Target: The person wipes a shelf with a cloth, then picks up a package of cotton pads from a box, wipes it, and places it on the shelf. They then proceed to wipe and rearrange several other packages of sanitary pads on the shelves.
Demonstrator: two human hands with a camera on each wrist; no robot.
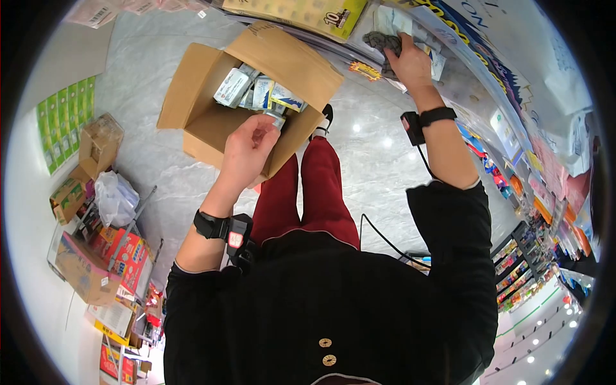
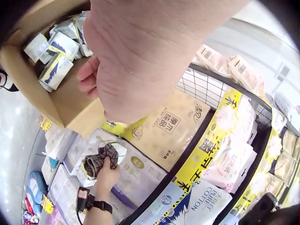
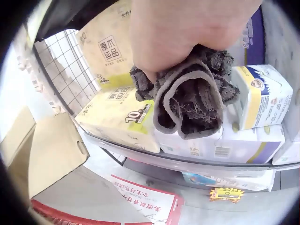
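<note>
Cardboard box open on floor, left-centre, w/ small white-blue packs inside. L hand over box's near edge, fingers curled, tips at one pack; gripping or just touching, can't tell. R hand up at shelf, fingers clenched round grey cloth, cloth against white tissue packs.

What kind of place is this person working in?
Probably a supermarket aisle: black wire shelving stacked with plastic-wrapped tissue packs, a yellow starburst price tag on the shelf edge, and an open brown cardboard box of small packs for restocking.
</note>
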